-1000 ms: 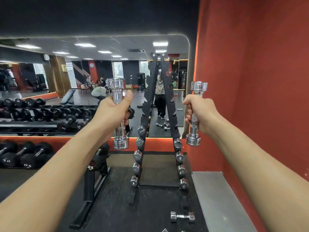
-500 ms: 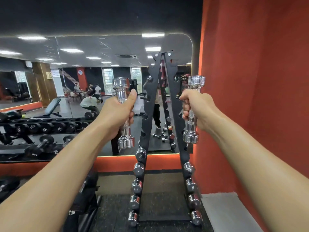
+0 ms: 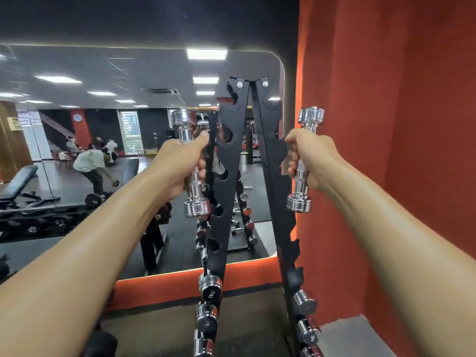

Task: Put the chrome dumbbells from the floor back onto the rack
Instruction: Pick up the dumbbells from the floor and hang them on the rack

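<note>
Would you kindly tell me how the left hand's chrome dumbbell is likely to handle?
Probably heavy for its size: the chrome dumbbell looks solid metal. Its polished heads seem slippery, though the left hand grips a knurled-looking handle. The round heads would likely roll.

Each hand, the left hand and the right hand, holds a shiny dumbbell standing up, one on each side of the tall black rack.

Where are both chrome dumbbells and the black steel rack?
Left chrome dumbbell (image 3: pixel 197 207): head view, bottom end.
Right chrome dumbbell (image 3: pixel 299 204): head view, bottom end.
Black steel A-frame rack (image 3: pixel 231 155): head view, left upright.
</note>
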`<state>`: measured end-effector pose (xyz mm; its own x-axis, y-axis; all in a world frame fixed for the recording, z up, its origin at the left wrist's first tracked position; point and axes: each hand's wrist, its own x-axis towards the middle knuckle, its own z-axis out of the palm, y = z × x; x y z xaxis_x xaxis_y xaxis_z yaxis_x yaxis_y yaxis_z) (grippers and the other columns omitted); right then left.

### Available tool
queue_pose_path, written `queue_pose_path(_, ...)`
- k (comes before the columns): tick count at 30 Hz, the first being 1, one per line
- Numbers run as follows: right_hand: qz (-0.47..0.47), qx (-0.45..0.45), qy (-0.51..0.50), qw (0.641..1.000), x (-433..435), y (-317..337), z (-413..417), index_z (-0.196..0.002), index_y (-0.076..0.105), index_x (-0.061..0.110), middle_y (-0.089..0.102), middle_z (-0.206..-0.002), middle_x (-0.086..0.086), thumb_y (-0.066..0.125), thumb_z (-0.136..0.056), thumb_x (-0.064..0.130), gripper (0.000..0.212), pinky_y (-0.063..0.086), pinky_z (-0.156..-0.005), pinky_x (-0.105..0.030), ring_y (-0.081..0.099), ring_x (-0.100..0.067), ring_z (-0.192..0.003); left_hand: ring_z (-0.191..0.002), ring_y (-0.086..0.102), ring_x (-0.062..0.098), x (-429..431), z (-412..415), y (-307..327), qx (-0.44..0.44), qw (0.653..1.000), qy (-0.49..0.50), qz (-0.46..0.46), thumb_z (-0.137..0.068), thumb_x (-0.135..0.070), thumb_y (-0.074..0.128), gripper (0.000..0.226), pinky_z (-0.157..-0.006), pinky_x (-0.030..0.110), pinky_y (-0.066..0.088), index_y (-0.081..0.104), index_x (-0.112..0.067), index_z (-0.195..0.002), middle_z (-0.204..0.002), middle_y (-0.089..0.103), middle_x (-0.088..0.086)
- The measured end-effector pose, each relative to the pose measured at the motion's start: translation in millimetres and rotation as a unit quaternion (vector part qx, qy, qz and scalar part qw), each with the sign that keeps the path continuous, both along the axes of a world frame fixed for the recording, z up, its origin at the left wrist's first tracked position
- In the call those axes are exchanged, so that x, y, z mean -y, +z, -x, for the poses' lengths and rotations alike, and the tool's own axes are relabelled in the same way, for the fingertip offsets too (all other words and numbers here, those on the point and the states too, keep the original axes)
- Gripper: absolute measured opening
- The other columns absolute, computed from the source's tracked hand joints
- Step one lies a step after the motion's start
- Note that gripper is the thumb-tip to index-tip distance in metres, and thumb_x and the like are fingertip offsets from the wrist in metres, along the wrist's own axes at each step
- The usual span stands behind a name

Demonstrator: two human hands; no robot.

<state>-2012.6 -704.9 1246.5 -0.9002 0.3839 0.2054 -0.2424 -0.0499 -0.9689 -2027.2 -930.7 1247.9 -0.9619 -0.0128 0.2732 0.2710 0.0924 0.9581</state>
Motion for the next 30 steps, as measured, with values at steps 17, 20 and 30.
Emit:
queue_pose_path(17,-0.053,-0.089,0.013,0.994,-70,121,240,-0.102,0.053,0.001,0.055,-0.091,-0.017,0.044,-0.097,-0.009,0.014,0.054,-0.049,-0.033,0.059,-0.021,-0.052,-0.057,0.075,0.022,-82,254,135,-0.096,0.99,-0.002,-0.102,-0.099,-0.004,0.063,0.028,-0.047,0.029,0.059,0.052,0.005,-0.124,-0.104,0.062,0.016)
queue_pose_path(20,-0.101,-0.082,-0.02,0.991,-82,140,272,-0.113,0.056,-0.004,0.06,-0.1,-0.02,0.056,-0.096,-0.009,0.019,0.06,-0.044,-0.033,0.068,-0.018,-0.042,-0.054,0.07,0.023,-90,282,147,-0.114,0.99,0.04,-0.079,-0.099,-0.001,0.059,0.027,-0.044,0.035,0.06,0.046,0.004,-0.122,-0.093,0.061,0.015)
queue_pose_path(30,-0.098,-0.075,-0.018,0.992,-100,160,334,-0.112,0.065,0.0,0.062,-0.113,-0.027,0.041,-0.098,-0.01,0.029,0.064,-0.057,-0.052,0.073,-0.033,-0.05,-0.041,0.066,0.02,-80,363,156,-0.068,0.993,0.096,-0.018,-0.096,-0.002,0.058,0.023,-0.039,0.028,0.055,0.056,0.003,-0.118,-0.085,0.066,0.019)
